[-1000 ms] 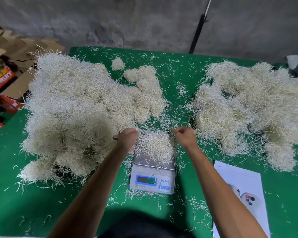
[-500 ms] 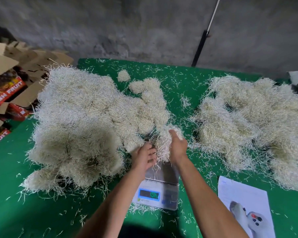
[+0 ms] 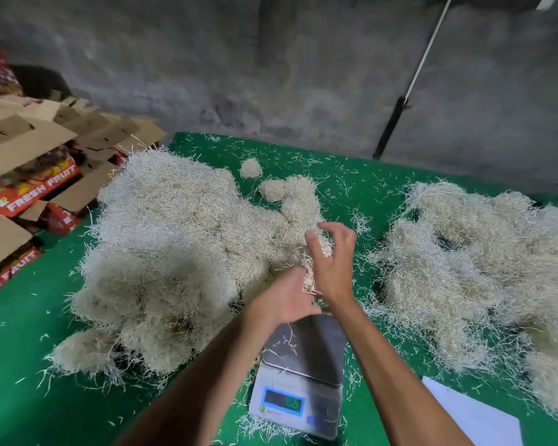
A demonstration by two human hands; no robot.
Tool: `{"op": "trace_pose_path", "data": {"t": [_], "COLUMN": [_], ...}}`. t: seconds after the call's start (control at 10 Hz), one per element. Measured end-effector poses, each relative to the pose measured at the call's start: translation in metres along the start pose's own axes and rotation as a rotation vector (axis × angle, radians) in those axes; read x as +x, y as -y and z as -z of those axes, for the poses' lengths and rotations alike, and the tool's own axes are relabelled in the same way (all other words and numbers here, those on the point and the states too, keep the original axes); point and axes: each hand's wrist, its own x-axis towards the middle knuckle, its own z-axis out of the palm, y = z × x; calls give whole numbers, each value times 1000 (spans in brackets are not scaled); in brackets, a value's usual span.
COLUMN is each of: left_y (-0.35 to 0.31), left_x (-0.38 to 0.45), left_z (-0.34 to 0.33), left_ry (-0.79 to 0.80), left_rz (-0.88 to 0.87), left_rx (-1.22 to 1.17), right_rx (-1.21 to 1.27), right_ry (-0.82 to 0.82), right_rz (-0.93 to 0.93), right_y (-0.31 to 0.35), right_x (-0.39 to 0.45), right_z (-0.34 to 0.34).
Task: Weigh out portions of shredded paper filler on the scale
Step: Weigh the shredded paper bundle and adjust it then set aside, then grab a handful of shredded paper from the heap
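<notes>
my left hand [image 3: 287, 299] and right hand [image 3: 332, 262] are together just above the far edge of the scale [image 3: 298, 378], with a wad of shredded paper [image 3: 310, 278] between them. the left hand is under the wad with its fingers curled against it; the right hand presses on it from the 3 o'clock side with the heel of the palm, fingers spread and raised over the top. the wad is clear of the scale's metal platter [image 3: 306, 346], which carries only a few loose strands. the scale's display [image 3: 284, 401] glows blue at its near edge; i cannot read the digits with certainty.

out from the hands, at 9 to 11 o'clock, a big heap of rounded paper clumps [image 3: 174, 252] lies on the green table [image 3: 29, 365], its near side just beside the scale. a few small separate balls [image 3: 250, 168] lie at 12 o'clock. at 2 to 4 o'clock, a looser, shaggier heap [image 3: 480, 268] spreads to the table's edge. stray shreds litter the cloth everywhere. a white sheet [image 3: 477, 416] lies at 5 o'clock. off the table at 10 o'clock, open cardboard boxes [image 3: 29, 175] printed "fresh fruit" are stacked. a dark pole [image 3: 397, 120] leans on the grey wall [image 3: 271, 59] at 1 o'clock.
</notes>
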Motion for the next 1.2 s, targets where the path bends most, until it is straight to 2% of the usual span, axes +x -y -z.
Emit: {"op": "trace_pose_path", "data": {"t": [0.1, 0.2, 0.3, 0.4, 0.5, 0.6, 0.7, 0.8, 0.9, 1.0, 1.1, 1.2], "left_y": [-17, -6, 1, -29, -36, -19, -22, -45, -55, -37, -17, -12], "left_x": [-3, -6, -1, 11, -7, -9, 5, 16, 27, 37, 50, 54], "left_z": [16, 33, 41, 23, 35, 42, 37, 44, 73, 86, 106, 115], "left_ry": [-46, -77, -116, -133, -107, -111, 59, 52, -57, -24, -78, -140], "left_rz": [-138, -339, -293, -271, -311, -388, -166, -87, -12, 113, 46, 2], "left_rx": [-209, -211, -81, 245, 42, -104, -159, -272, -126, -119, -266, -341], "right_rx": [-62, -4, -72, -101, -113, -154, -322, -259, -323, -444, -68, 305], "right_ry": [170, 250, 163, 166, 139, 231, 312, 378, 478, 592, 355, 391], "right_rz": [108, 86, 382, 289, 419, 554, 452, 429, 558, 189, -474, -685], "right_y": [7, 39, 36, 25, 15, 24, 18, -1, -34, -56, -52, -22], "right_x": [-18, -41, -29, -3, -10, -25, 0, -1, -26, -30, -5, 58], "right_z": [-7, -35, -38, -19, -28, -44, -33, -17, -20, -22, -37, -57]}}
